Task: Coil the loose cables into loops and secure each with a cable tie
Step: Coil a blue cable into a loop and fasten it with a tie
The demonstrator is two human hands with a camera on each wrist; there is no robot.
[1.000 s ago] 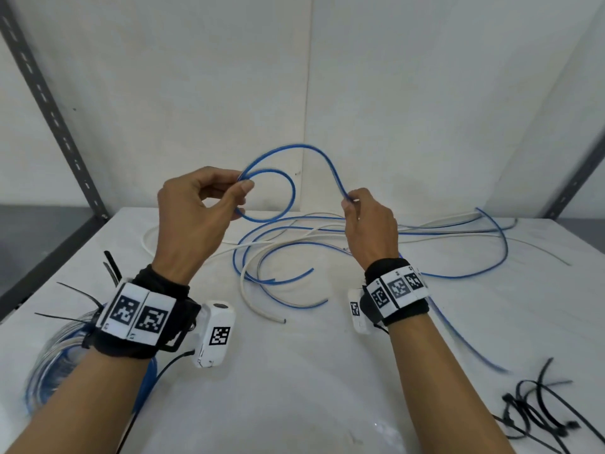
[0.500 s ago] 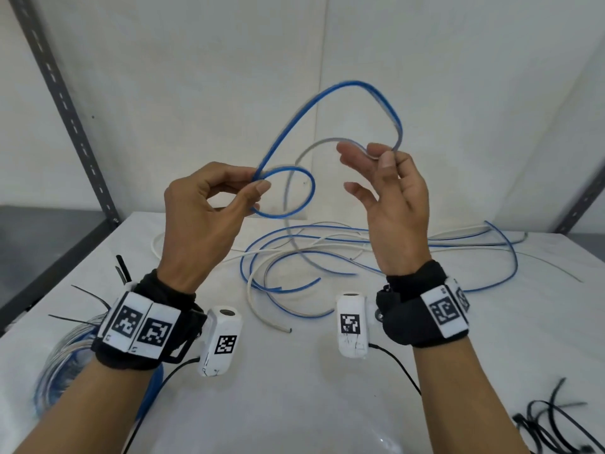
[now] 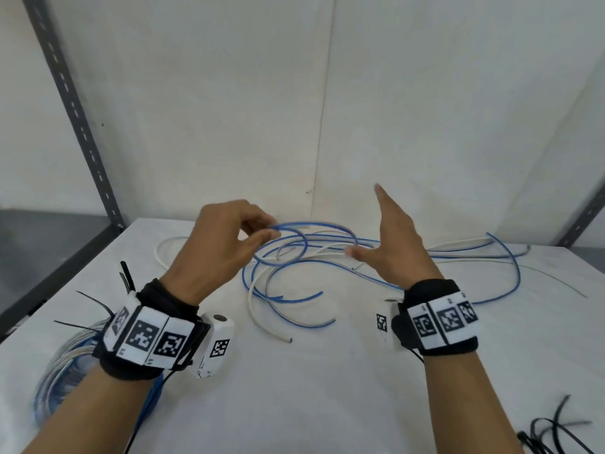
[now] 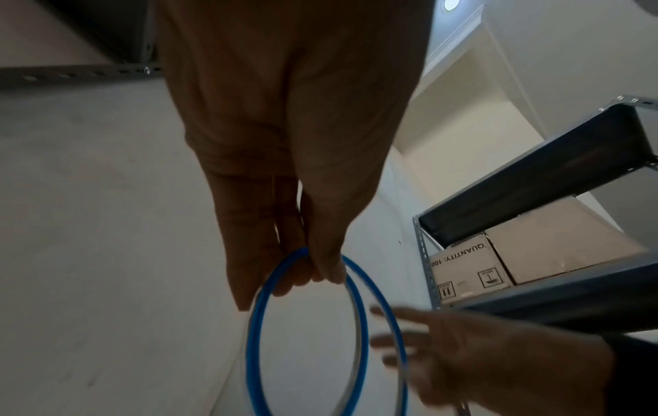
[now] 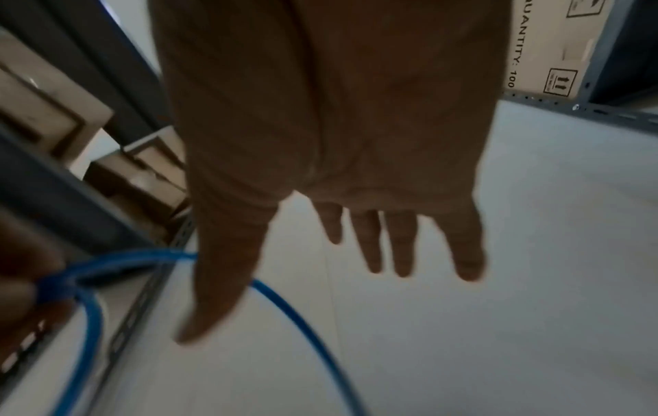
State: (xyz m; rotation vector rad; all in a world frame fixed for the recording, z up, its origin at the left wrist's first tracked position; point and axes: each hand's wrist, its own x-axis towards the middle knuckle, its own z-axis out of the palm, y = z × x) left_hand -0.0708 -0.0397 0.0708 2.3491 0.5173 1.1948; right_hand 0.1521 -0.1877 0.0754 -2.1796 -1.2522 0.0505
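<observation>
**Coil pinched left, slack lying right**

Head view: the blue cable (image 3: 291, 239) is pinched as small loops by the left hand (image 3: 226, 244); the right hand (image 3: 393, 247) is spread flat and holds nothing. The slack runs rightward from the pinch, beneath and beyond the right hand, which is judged nearer to it. The far end is lost among the white cable (image 3: 262, 309).

Left wrist view: two loops (image 4: 310, 337) hang below the fingertips (image 4: 327, 270); their bottoms are cut off.

Right wrist view: the fingers (image 5: 370, 247) are straight; the picture is blurred.
</observation>
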